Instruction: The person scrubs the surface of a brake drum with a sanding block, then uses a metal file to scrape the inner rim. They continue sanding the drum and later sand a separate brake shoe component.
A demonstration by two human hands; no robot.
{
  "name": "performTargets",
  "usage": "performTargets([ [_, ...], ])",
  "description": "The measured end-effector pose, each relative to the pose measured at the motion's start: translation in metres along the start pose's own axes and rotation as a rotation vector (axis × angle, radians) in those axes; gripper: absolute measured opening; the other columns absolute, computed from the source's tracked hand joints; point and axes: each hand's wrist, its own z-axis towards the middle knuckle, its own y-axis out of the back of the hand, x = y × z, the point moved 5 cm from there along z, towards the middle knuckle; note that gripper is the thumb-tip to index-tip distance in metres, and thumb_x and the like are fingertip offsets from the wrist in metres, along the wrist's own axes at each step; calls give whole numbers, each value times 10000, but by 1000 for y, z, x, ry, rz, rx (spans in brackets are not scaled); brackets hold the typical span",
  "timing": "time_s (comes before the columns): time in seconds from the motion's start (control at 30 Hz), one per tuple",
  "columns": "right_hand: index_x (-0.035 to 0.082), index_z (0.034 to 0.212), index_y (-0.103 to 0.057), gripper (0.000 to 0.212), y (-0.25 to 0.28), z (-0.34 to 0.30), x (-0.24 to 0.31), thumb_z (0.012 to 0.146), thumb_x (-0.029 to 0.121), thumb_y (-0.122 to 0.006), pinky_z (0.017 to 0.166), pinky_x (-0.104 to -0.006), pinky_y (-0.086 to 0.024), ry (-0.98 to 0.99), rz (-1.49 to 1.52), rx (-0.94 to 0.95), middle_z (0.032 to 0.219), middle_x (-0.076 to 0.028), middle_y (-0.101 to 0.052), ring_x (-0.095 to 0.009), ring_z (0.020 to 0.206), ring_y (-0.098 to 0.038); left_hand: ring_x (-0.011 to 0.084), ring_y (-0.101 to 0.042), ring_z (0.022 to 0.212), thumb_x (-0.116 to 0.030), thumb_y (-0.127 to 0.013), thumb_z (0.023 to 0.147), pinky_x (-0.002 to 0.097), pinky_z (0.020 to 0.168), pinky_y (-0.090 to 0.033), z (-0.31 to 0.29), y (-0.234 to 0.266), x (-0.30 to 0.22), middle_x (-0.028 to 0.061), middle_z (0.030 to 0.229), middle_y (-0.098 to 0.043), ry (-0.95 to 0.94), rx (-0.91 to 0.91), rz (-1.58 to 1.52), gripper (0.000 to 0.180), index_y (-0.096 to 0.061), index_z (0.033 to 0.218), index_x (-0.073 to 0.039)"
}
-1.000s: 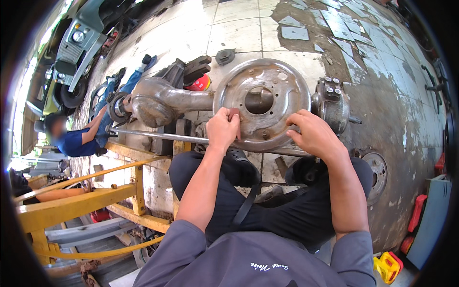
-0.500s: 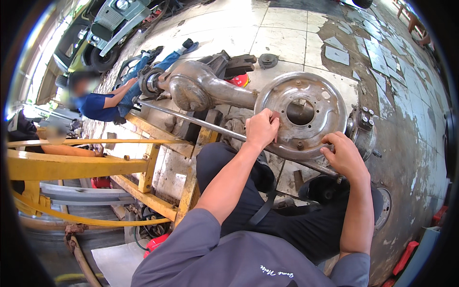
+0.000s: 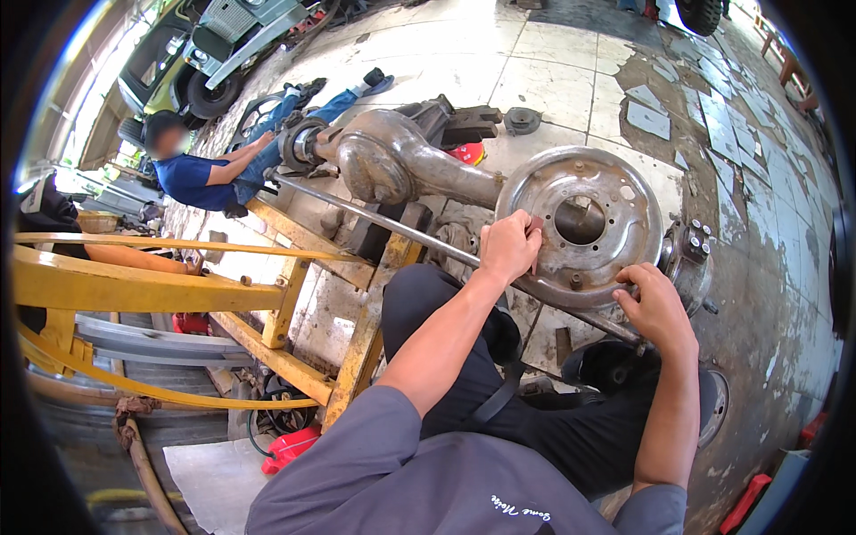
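A round, bare-metal brake backing plate with a large centre hole stands tilted in front of my knees. My left hand is closed at its left side, pinching a small reddish-brown piece of sandpaper against the plate's face. Most of the sandpaper is hidden by the fingers. At the plate's lower right rim, my right hand has curled fingers and thumb on the edge. Behind the plate, an axle housing runs off to the left, with a long metal rod alongside.
Yellow metal frame beams stand on the left. A hub part with bolts sits right of the plate. Another person sits at the axle's far end. Parked vehicles are at the upper left. Broken tiles lie at upper right.
The view has shifted, so the plate and axle appear slightly farther right and lower. Both hands stay at nearly the same places on the plate. The other person's head looks more raised.
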Motion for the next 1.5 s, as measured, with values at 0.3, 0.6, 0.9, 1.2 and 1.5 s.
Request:
performTargets([
  [0.3,21,1097,-693,231,0,-2,-1,899,129,-739,859,-452,-517,27,12,-10,1047,-169,-660,-378,989,-656,394,-732,860,-315,-712,901,479,783,-557,-1,-3,-7,199,874,-744,-124,-40,6,288,-721,955,-33],
  [0.6,25,1103,-696,240,1,2,-4,909,160,-741,893,-465,-509,56,-29,-19,1044,-180,-660,-394,1027,-645,373,-738,861,-306,-714,902,455,799,-558,7,2,13,191,877,-757,35,-61,-68,284,-725,949,-27],
  [0.9,27,1096,-708,223,0,0,-6,921,164,-728,911,-468,-507,10,-3,-10,1036,-171,-658,-391,1033,-650,391,-727,854,-321,-720,898,463,802,-548,9,3,3,187,875,-754,57,-20,-15,306,-710,940,-18],
  [1.2,15,1097,-706,220,1,0,-5,921,146,-727,889,-458,-524,13,-9,-6,1034,-176,-665,-382,987,-667,291,-719,742,-266,-740,892,399,739,-549,7,-1,7,165,805,-742,-12,-65,4,278,-704,929,6],
  [1.5,24,1095,-707,228,-3,0,-7,922,171,-730,909,-469,-515,5,-17,3,1045,-169,-664,-391,1030,-655,325,-722,776,-265,-730,890,422,750,-547,6,-2,5,171,825,-747,-38,-30,9,262,-703,919,-6],
])
